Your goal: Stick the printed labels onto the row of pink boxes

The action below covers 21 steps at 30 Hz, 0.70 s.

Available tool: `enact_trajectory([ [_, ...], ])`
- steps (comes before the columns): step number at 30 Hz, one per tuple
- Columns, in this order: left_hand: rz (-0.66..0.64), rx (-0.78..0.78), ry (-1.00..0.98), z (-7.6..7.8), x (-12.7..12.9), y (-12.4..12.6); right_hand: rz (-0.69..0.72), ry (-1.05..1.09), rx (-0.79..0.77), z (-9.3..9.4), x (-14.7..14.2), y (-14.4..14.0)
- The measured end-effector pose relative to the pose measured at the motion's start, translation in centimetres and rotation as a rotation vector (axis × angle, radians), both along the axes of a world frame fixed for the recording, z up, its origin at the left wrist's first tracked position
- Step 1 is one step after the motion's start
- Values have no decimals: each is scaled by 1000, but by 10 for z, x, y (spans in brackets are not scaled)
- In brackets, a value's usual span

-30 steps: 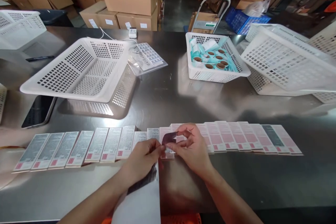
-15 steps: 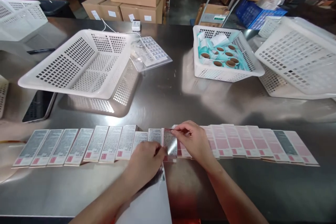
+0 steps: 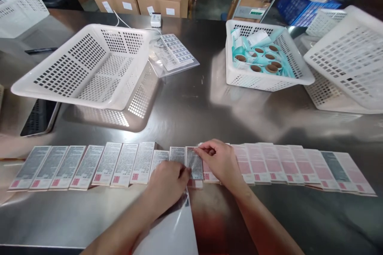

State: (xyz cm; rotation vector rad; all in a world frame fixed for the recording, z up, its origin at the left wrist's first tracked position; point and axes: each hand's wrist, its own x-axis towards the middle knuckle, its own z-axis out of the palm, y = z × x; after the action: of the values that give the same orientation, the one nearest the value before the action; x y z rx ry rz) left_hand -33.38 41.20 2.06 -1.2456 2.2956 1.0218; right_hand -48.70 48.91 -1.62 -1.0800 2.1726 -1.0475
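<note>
Two hands at the row of flat cartons (image 3: 119, 164), my landmark: I see the left hand (image 3: 167, 183) and the right hand (image 3: 220, 161) meeting at the row's middle, fingertips pressed on a grey label (image 3: 194, 162) laid over one pink carton (image 3: 209, 173); neither hand is closed around anything. Risk, as I judge it: the label going down skewed or creased, since both thumbs press while its lower edge looks unseated. Hidden: the carton's face under the right hand; the label print, too small to read. Beyond the row: an empty white basket (image 3: 86, 67) and a basket of teal tubes (image 3: 263, 59). Nearer than the row, a glossy backing sheet (image 3: 170, 231), cut off.
</note>
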Motion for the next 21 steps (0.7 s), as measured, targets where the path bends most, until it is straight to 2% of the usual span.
enact_trajectory([
  [7, -1, 22, -34, 4, -4, -2, 17, 47, 20, -2, 1, -2],
  [21, 18, 89, 4, 3, -3, -5, 12, 61, 51, -2, 0, -2],
])
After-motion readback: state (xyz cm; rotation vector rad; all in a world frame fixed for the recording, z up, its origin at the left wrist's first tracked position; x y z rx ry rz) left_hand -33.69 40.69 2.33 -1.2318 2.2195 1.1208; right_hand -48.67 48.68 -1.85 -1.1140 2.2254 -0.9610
